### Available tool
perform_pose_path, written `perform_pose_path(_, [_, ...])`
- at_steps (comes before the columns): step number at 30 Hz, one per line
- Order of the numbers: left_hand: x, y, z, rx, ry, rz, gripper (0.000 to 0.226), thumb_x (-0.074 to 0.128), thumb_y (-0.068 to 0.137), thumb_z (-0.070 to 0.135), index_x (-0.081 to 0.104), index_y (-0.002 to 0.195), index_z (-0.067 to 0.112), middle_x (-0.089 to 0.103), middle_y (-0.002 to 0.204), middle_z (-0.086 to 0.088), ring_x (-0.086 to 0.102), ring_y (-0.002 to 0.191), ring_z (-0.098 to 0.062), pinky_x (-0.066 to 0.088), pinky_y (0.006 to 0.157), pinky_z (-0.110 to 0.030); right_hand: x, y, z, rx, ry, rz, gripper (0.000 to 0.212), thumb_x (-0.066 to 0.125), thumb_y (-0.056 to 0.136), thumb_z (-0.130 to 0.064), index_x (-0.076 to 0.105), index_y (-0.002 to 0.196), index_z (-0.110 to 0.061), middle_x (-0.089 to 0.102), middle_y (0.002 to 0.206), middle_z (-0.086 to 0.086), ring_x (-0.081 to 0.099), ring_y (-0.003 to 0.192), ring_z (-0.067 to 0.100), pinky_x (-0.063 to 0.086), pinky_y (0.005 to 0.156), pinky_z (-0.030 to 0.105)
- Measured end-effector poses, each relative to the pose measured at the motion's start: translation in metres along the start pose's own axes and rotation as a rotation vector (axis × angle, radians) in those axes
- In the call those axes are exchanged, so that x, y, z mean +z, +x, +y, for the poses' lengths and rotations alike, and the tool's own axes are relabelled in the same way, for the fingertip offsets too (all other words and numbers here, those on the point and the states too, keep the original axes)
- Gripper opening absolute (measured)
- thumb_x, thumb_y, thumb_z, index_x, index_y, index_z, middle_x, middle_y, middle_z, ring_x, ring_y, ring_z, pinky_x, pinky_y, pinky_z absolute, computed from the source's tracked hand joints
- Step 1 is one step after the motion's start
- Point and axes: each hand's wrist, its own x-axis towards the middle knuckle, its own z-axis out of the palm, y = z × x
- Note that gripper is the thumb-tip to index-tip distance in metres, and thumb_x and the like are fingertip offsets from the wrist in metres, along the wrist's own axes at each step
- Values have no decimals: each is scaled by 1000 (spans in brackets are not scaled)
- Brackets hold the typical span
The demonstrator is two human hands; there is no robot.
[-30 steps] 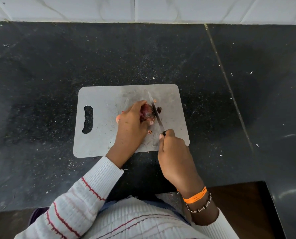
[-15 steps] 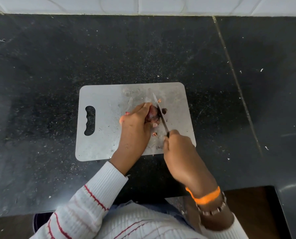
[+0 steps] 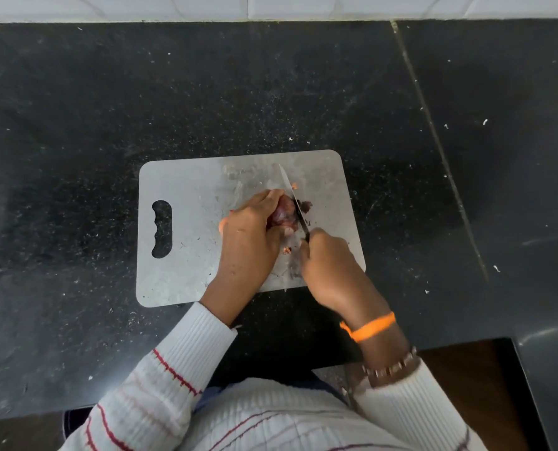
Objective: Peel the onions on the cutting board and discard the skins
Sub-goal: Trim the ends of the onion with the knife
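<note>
A small red onion (image 3: 284, 212) lies on the grey cutting board (image 3: 193, 196), right of the board's middle. My left hand (image 3: 250, 236) grips the onion from the left, its fingers curled over it and hiding most of it. My right hand (image 3: 328, 260) holds the handle of a knife (image 3: 291, 196), whose blade stands on edge against the onion's right end. A dark cut-off piece (image 3: 306, 206) lies just right of the blade. Small skin bits (image 3: 286, 250) lie on the board between my hands.
The board rests on a black speckled stone counter (image 3: 76, 141) strewn with tiny crumbs. A white tiled wall (image 3: 271, 6) runs along the back. A seam (image 3: 433, 135) crosses the counter on the right. The counter's near edge sits by my body.
The hands, onion and knife keep their places on the board. The view has shifted slightly, and the blade stays pressed at the onion's right end.
</note>
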Motion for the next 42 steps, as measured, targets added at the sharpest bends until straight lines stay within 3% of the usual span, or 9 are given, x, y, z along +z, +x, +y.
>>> perform_pose_path(3, [-1,-1,2,-38,-21,6,55,74,72,3,58,124,7,61,124,-9,58,112,-22,39,99,-24,3,-1,3,1,9,-11,13,36,100,-23,44,95,-14,51,86,4,55,75,20,37,57,27])
perform_pose_path(7, [-1,0,1,-36,-33,-1,56,75,72,5,57,124,6,60,125,-10,57,114,-23,42,103,-36,5,-12,6,0,5,-11,13,35,100,-22,43,96,-14,55,91,7,56,78,22,41,61,30])
perform_pose_path(10, [-1,-2,0,-67,-25,-13,55,73,73,4,56,126,7,59,126,-10,55,116,-22,37,104,-26,7,3,0,17,-29,6,18,37,99,-17,45,113,-8,55,113,16,55,102,35,43,80,40])
perform_pose_path(15, [-6,1,3,-128,-47,-42,56,71,77,9,53,129,11,57,129,-6,52,119,-18,28,97,-11,16,0,5,0,-99,63,24,36,100,-19,40,121,-7,55,115,16,55,104,34,44,82,40])
perform_pose_path(26, [-4,-5,2,-93,-89,-31,54,75,69,0,55,117,15,44,117,-1,53,105,-16,46,93,-25,-7,12,20,-12,177,136,22,36,100,-24,47,88,-9,49,72,2,48,61,17,32,49,30])
perform_pose_path(29, [-7,-3,4,-12,-80,-125,47,73,68,-1,55,107,19,43,122,-1,52,108,-17,49,91,-29,0,13,18,-22,216,104,23,37,100,-25,50,91,-8,51,74,4,51,67,21,34,54,32])
perform_pose_path(33, [-15,0,8,-132,-131,-255,31,74,74,21,51,94,21,60,108,2,59,97,-15,50,86,-36,6,12,18,-42,271,96,20,36,100,-22,52,97,-10,57,72,4,57,66,21,42,59,33])
perform_pose_path(36, [-15,-1,8,-203,-164,-242,32,69,80,26,45,99,17,60,97,2,59,90,-15,49,81,-34,5,10,18,-95,303,64,18,35,100,-22,53,102,-16,61,71,4,55,59,12,40,52,25])
perform_pose_path(42, [-13,0,1,-153,-210,-294,63,74,71,8,45,123,30,49,116,5,52,106,-13,45,91,-24,6,7,21,-77,376,79,20,36,100,-22,54,102,-12,59,67,2,50,53,6,34,51,23])
